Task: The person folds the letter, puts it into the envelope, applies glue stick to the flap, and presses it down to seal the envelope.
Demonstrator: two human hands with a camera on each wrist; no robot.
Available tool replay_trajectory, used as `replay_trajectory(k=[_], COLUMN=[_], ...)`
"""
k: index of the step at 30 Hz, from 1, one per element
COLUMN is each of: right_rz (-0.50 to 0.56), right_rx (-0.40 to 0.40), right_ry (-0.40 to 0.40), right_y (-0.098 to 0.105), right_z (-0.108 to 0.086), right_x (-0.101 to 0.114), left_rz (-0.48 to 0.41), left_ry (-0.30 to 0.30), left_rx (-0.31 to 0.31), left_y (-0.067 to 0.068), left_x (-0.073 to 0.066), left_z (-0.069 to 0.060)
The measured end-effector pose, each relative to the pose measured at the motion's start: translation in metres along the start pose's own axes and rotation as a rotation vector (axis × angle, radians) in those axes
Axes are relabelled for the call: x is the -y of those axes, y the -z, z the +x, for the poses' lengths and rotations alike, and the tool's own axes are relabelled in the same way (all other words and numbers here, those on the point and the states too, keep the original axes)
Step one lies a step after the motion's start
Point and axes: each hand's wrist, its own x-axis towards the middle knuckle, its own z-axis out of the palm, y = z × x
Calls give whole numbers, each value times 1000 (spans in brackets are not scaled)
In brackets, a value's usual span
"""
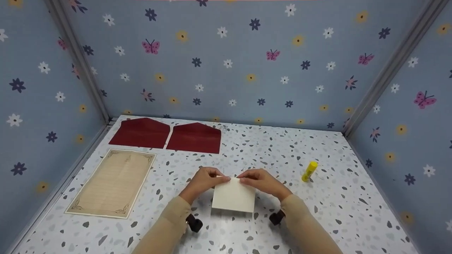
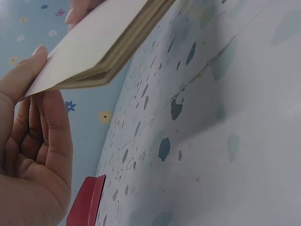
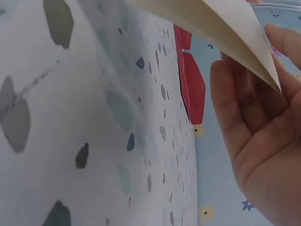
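A folded sheet of cream paper (image 1: 233, 195) is held up just above the table, its layers visible along the edge in the left wrist view. My left hand (image 1: 208, 180) pinches its far left corner between thumb and fingers. At the far right corner my right hand (image 1: 265, 182) does the same, thumb on top and fingers curled beneath. In the right wrist view the folded paper (image 3: 235, 35) gapes slightly between its layers. Both thumbs lie close together along the far edge.
Two dark red envelopes (image 1: 141, 134) with raised flaps lie side by side at the back left. Nearer on the left lies a tan sheet with an ornate border (image 1: 114, 183). A yellow glue stick (image 1: 309, 171) is on the right. Flowered walls (image 1: 229, 63) enclose the speckled table (image 1: 282, 151).
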Motion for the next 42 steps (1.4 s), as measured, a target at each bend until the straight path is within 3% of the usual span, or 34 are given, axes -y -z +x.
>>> replay_trajectory(k=[6,12,18,26,31,37,42], right_rz=[-60,-66,-25,-3,19,19,33], right_rx=[-15,-30,-25,-71,-108,-79,9], right_ry=[57,40,48,8,-35,-49,-51], right_y=[-6,-8,-8,-2,1,2,3], right_z=[4,3,0,-2,-3,-4,-6], right_x=[4,1,-4,-7,-10,-8,-6], left_rz=[3,21,-39,-106,-107,-40,-43], left_ry=[-14,-21,-45,-2,-10,-16,-16], left_rx=[8,-7,11,104,174,125,103], left_y=[2,3,1,4,5,4,5], left_x=[3,6,8,12,12,10,9], left_z=[1,0,1,-3,-6,-4,-2])
